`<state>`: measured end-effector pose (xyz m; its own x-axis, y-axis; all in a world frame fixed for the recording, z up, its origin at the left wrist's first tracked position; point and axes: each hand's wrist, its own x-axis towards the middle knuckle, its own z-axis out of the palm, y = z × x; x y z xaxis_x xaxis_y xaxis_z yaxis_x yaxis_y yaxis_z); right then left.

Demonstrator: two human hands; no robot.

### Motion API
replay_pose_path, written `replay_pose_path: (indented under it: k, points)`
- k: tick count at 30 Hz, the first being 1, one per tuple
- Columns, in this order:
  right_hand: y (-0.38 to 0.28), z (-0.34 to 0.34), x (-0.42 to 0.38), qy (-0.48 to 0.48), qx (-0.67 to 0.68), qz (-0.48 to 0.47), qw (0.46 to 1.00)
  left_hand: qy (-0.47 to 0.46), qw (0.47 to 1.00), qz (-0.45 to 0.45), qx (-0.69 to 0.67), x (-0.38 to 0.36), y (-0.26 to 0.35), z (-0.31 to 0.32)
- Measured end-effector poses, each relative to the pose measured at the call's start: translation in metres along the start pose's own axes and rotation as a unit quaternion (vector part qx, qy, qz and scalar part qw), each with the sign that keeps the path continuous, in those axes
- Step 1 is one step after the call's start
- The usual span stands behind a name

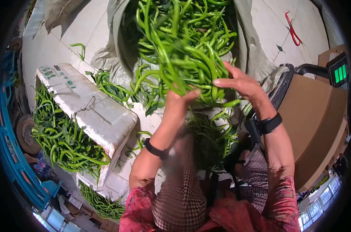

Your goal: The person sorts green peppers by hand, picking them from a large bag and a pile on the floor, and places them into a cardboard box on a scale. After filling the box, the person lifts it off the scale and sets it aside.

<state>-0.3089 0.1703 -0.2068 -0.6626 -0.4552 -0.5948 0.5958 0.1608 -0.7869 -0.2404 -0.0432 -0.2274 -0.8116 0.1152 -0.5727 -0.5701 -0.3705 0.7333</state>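
A big bunch of long green chili peppers [183,58] is lifted between both hands in front of me. My left hand [178,101] grips the bunch from below, fingers curled around the stems. My right hand [239,82] presses against the bunch's right side, fingers spread over the peppers. Behind the bunch, an open grey woven sack [252,46] lies on the floor, full of more peppers. Each wrist wears a dark band. More loose peppers [210,135] hang or lie below my hands, above my checkered apron.
A white foam box [90,108] at left holds several green peppers [63,139]. A brown cardboard carton [318,123] stands at right beside a scale display with green digits [339,73]. A red strap [293,33] lies on the pale floor. Blue vehicle frame [9,147] at far left.
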Motion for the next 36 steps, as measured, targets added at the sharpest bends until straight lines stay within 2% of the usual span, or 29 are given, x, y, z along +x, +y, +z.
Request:
replay_pose_path:
  k: [1, 6, 9, 12, 13, 14, 16, 18, 20, 22, 24, 25, 28, 29, 32, 34, 36]
  points:
    - [0.011, 0.003, -0.004, 0.055, -0.023, 0.026, 0.998, 0.021, 0.995, -0.038, 0.090, -0.001, -0.011, -0.005]
    - [0.053, 0.009, -0.012, 0.085, 0.026, -0.023, 0.996, 0.084, 0.996, -0.030, 0.016, -0.016, -0.028, -0.015]
    - [0.055, 0.016, -0.014, 0.092, 0.133, -0.024, 0.987, 0.089, 0.996, -0.021, -0.023, -0.017, -0.026, -0.012]
    - [0.057, 0.015, -0.013, 0.060, 0.134, 0.011, 0.989, 0.088, 0.996, -0.018, 0.027, -0.015, -0.019, -0.003]
    - [0.056, 0.015, -0.015, 0.047, 0.205, 0.039, 0.977, 0.082, 0.995, 0.000, 0.058, -0.011, -0.022, -0.001]
    - [0.053, 0.015, -0.018, 0.047, 0.206, 0.040, 0.977, 0.082, 0.995, -0.001, 0.058, -0.010, -0.023, 0.002]
    - [0.039, 0.017, -0.027, 0.011, 0.195, 0.019, 0.981, 0.034, 0.998, 0.022, -0.043, -0.011, -0.008, 0.016]
    - [0.013, 0.017, -0.045, 0.046, 0.177, 0.015, 0.983, 0.043, 0.999, 0.020, -0.022, -0.024, 0.003, 0.023]
    - [-0.007, 0.016, -0.055, 0.064, 0.154, -0.096, 0.981, -0.039, 0.997, 0.055, -0.049, -0.040, 0.021, 0.031]
    - [0.012, 0.008, -0.045, 0.053, 0.133, -0.072, 0.987, -0.061, 0.996, 0.044, -0.044, -0.027, 0.009, 0.023]
    - [0.039, 0.005, -0.028, 0.072, 0.203, -0.029, 0.976, 0.084, 0.989, -0.079, -0.097, -0.012, -0.012, 0.007]
    - [0.050, -0.004, -0.022, 0.062, 0.221, 0.024, 0.973, 0.054, 0.996, -0.030, -0.059, -0.009, -0.020, -0.002]
    - [0.076, -0.003, -0.014, 0.076, 0.260, 0.025, 0.962, 0.086, 0.996, -0.007, -0.026, -0.013, -0.036, -0.014]
    - [0.079, -0.004, -0.013, 0.061, 0.237, -0.005, 0.970, 0.073, 0.994, -0.026, -0.074, -0.013, -0.040, -0.019]
    - [0.069, 0.005, -0.011, 0.012, 0.184, 0.003, 0.983, 0.038, 0.993, -0.058, -0.094, -0.012, -0.034, -0.004]
    - [0.066, 0.016, -0.003, 0.004, 0.169, 0.016, 0.986, 0.023, 0.995, -0.042, -0.090, -0.003, -0.037, -0.001]
    - [0.071, 0.028, 0.007, -0.006, 0.039, -0.009, 0.999, -0.016, 0.996, 0.000, -0.088, 0.008, -0.038, 0.002]
